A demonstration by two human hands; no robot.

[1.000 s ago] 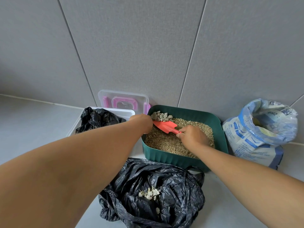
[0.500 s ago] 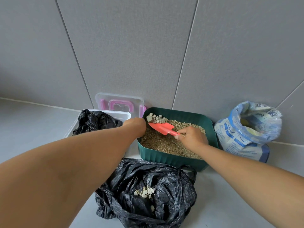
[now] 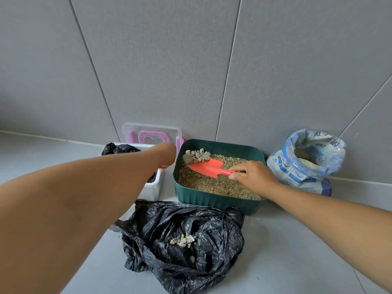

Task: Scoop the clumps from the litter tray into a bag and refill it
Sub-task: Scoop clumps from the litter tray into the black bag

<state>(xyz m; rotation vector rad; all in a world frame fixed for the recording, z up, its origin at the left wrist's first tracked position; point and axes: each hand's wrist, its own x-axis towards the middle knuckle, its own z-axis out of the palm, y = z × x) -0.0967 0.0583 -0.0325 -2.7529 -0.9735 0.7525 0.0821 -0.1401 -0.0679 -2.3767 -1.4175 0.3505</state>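
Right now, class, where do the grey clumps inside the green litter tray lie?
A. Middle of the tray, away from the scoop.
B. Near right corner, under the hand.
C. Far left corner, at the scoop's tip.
C: the clumps sit in the far left corner of the litter tray, at the blade tip of the red scoop held by the right hand.

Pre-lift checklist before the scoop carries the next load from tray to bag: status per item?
1. Grip: right hand pinches the scoop handle: ok.
2. Load: clumps lie at the blade tip and the blade is bare: not ok.
3. Target: black bag lies open in front of the litter tray: ok.
4. Tray steadied: left hand fingers hidden: cannot tell.
5. Refill: litter sack stands open: ok.
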